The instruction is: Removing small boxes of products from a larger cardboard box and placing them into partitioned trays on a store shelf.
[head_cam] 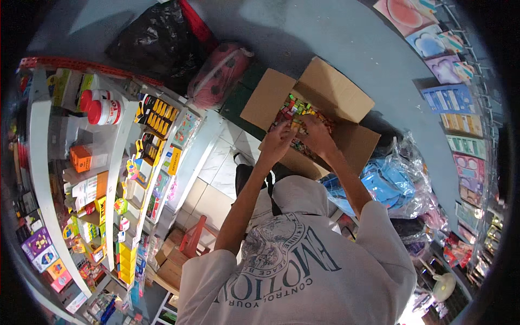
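Note:
An open cardboard box stands before me with its flaps spread outward. Many small, brightly coloured pieces lie in it, mostly green, red and yellow; what they are exactly cannot be told. My left hand is over the box's near left part, its fingers bent and close together. Beside it, my right hand reaches down among the coloured pieces, with its fingertips partly hidden. Whether either hand pinches a small piece is too small to tell. The hands are close to each other, with coloured pieces showing between and around them.
White shelves with boxed goods and red-lidded jars stand at left. A black plastic bag and a pink dotted bundle lie beyond. Blue items in clear plastic are at right, near a wall rack of packets. A red stool stands lower left.

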Demonstrator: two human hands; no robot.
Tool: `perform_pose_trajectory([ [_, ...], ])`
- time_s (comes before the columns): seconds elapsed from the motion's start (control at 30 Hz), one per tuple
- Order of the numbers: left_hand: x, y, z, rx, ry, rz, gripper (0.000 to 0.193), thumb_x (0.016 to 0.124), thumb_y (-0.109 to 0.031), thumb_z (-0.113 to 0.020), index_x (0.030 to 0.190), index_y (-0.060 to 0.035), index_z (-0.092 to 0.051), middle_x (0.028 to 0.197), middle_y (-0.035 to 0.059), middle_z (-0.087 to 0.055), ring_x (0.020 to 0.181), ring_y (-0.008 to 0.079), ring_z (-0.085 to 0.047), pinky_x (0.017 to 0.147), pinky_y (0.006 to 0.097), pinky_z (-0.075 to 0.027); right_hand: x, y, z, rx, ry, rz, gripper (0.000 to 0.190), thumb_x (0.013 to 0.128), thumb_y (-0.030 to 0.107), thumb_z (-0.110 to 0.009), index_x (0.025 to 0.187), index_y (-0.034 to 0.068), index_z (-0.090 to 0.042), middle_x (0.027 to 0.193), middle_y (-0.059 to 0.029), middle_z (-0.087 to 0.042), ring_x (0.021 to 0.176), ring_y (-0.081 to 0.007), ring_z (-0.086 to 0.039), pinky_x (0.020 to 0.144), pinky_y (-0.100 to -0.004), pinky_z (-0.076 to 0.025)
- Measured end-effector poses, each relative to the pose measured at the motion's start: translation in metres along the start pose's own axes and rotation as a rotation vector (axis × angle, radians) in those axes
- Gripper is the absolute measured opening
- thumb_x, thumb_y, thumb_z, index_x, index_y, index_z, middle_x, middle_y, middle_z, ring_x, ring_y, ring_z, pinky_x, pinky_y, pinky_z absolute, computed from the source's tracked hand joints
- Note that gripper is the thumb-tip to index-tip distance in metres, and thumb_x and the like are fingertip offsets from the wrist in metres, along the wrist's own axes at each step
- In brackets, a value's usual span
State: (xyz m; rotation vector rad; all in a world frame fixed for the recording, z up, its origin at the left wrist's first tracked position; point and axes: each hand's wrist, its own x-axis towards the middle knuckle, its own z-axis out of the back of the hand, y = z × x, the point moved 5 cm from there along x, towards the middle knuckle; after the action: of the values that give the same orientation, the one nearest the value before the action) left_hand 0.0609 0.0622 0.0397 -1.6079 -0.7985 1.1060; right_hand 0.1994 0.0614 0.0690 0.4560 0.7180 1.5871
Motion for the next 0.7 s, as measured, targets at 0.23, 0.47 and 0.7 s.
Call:
perform_pose_trajectory([
  [0.23,-0.016,-0.013,0.049,0.024,-0.127,-0.120,0.037,0.085,-0.025,-0.058,0.104,0.0070,-0.053,0.087,0.0094,-0.062,0.079,0.0152,-0.061,0.073,0.0247,-0.047,0.021,0.065,-0.009,-0.033,0.012,0.226,0.041,0.072,0.010,-0.065,0.110,0.003,-0.051,0.109,-0.0174,-0.052,0.101,-0.0332,-0.052,0.082,-0.0392,-0.045],
  [0.47,-0.051,-0.021,0.084,-0.456,-0.250,0.089,0.031,0.086,-0.021,-0.057,0.102,0.0056,-0.054,0.092,0.0087,-0.059,0.083,0.0141,-0.059,0.079,0.0261,-0.049,0.030,0.111,-0.020,0.288,0.036,0.339,0.043,0.071,0.010,-0.066,0.111,0.003,-0.051,0.109,-0.0162,-0.052,0.100,-0.0321,-0.053,0.081,-0.0377,-0.045],
  [0.7,-0.075,-0.022,0.117,-0.461,-0.291,0.016,0.026,0.083,-0.012,-0.056,0.102,0.0061,-0.054,0.095,0.0114,-0.061,0.087,0.0164,-0.060,0.081,0.0265,-0.048,0.038,0.148,-0.047,0.130,0.114,0.407,0.046,0.075,0.013,-0.064,0.118,0.009,-0.048,0.114,-0.0128,-0.048,0.106,-0.0296,-0.049,0.089,-0.0382,-0.043],
])
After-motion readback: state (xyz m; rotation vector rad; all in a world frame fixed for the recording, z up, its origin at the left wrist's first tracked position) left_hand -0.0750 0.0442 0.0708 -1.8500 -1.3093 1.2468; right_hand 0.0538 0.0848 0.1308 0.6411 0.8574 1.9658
